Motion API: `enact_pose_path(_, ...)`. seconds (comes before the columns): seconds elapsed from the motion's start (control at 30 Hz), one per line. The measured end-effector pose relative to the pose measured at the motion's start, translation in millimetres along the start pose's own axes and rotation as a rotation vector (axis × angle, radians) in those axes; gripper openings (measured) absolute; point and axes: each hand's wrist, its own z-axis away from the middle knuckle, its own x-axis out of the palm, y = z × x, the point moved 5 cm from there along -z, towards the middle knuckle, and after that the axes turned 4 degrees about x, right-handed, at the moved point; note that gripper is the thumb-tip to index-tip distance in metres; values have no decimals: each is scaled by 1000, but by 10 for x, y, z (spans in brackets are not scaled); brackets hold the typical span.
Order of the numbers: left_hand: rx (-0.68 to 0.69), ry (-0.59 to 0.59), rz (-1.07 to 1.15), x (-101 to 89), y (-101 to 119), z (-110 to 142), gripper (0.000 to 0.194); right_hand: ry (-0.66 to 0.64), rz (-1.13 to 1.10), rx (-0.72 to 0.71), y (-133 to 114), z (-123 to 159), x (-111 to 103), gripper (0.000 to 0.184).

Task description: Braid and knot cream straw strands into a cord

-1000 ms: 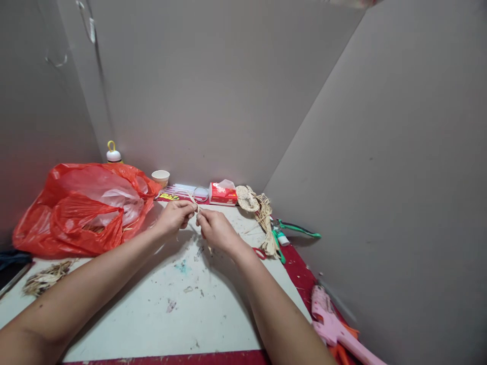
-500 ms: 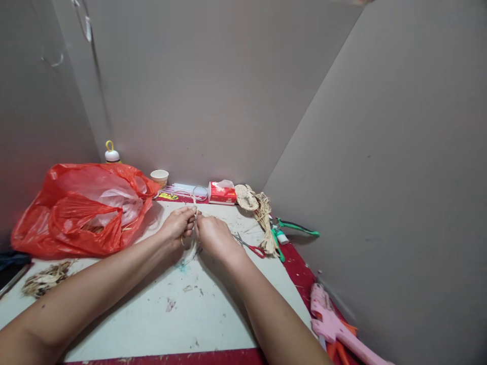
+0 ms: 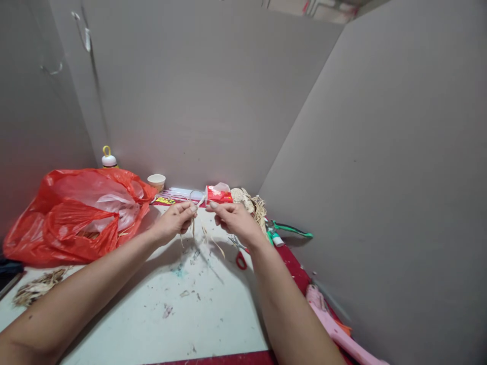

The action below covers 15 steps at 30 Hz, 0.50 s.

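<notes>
My left hand (image 3: 178, 220) is closed in a pinch on a pale raffia strand (image 3: 201, 201), part of which rises beyond the fingertips while thin ends dangle below. Close by on the right, my right hand (image 3: 236, 221) has its thumb and forefinger pressed together; whether a strand is between them is too small to tell. Another loose end (image 3: 216, 245) hangs in the gap between the hands. Red-handled scissors (image 3: 241, 260) lie on the white board (image 3: 213, 314) under my right wrist, partly covered by it.
On the left sits a red plastic bag (image 3: 76, 218), with a dried-fibre bundle (image 3: 40, 288) before it. Along the back are a paper cup (image 3: 156, 182), a tissue pack (image 3: 218, 194) and woven raffia (image 3: 243, 198). Green-handled pliers (image 3: 291, 229) and a pink glue gun (image 3: 335, 327) lie right.
My hands have moved apart from where they met at the strand. The right hand has shifted right and turned, and strand ends now hang between them. The view has tilted slightly.
</notes>
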Motion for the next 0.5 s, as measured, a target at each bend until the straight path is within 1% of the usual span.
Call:
enact_pose_path(0.07, -8, -17, -31, 44, -43, 16, 31, -51, -156, 11, 131, -87, 115, 43)
enact_pose_path(0.13, -16, -16, -59, 63, -71, 23, 32, -32, -267, -3, 213, -143, 207, 43)
enact_pose_path(0.2, -21, -24, -94, 75, -80, 24, 33, -27, -331, 7, 266, -174, 274, 41)
enact_pose_path(0.27, -19, -39, -140, 93, -80, 23, 33, -18, -360, 33, 300, -189, 298, 39)
enact_pose_path(0.33, -21, -41, -194, 119, -90, 25, 34, 45, -345, 15, 303, -192, 262, 36)
enact_pose_path(0.4, 4, -11, -280, 149, -105, 35, 34, 139, -261, -58, 273, -183, 199, 32)
enact_pose_path(0.47, 80, 46, -412, 187, -111, 56, 33, 200, -135, -137, 238, -170, 168, 32)
enact_pose_path(0.5, 122, 76, -479, 208, -117, 71, 32, 210, -77, -151, 238, -170, 171, 34)
